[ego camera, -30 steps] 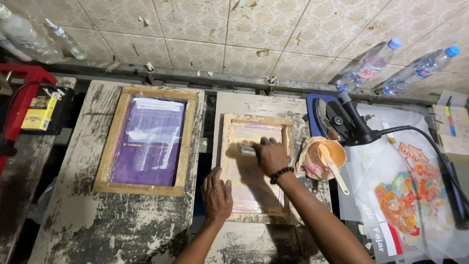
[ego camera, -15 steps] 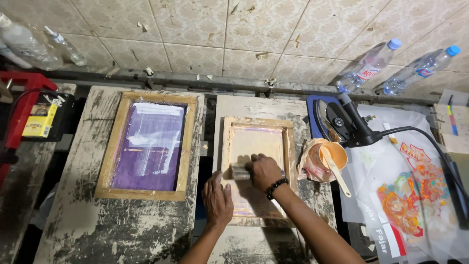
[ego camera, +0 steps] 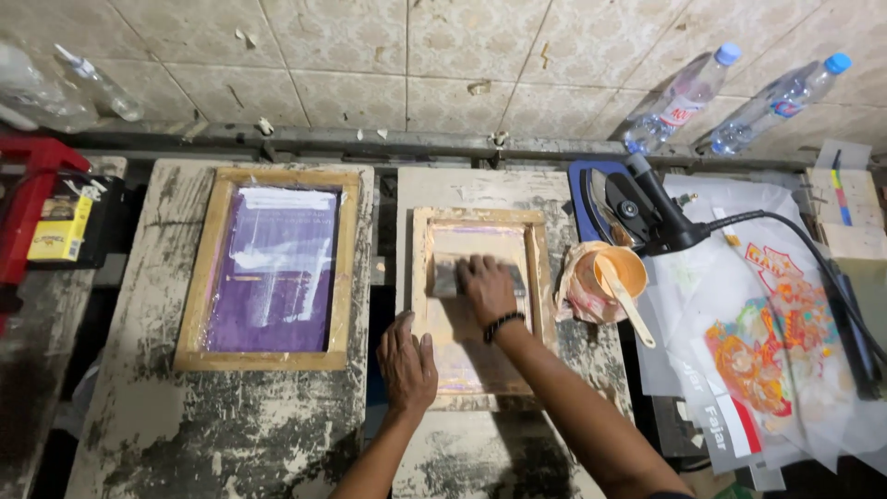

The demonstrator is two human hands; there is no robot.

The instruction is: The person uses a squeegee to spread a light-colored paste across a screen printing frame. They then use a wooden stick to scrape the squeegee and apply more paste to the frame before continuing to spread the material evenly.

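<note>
So the right hand (ego camera: 488,288) is pressing down on a squeegee (ego camera: 453,274) inside the small wooden screen frame (ego camera: 479,310), fingers curled over the top of it in a closed grip, roughly in the upper half of the mesh. Left hand (ego camera: 407,365) lies flat and open on the frame's lower left corner, holding nothing, just pinning it to the paint-crusted counter (ego camera: 231,434). Off to the left sits a bigger wooden frame with purple mesh (ego camera: 273,268), well apart from both hands. Just right of the small frame there's an orange tub of ink (ego camera: 617,273) with a pale stick in it, wrapped in crinkly plastic. Packaging-wise: a small yellow rectangular box (ego camera: 60,226) at the far left edge next to something red, two clear plastic bottles with blue caps (ego camera: 730,97) leaning against the tiled wall top right, one with a red-and-white label band, and clear film sheets with an orange and red printed design (ego camera: 767,351) spread on the right. A black heat tool with cable (ego camera: 647,208) lies above those.
</note>
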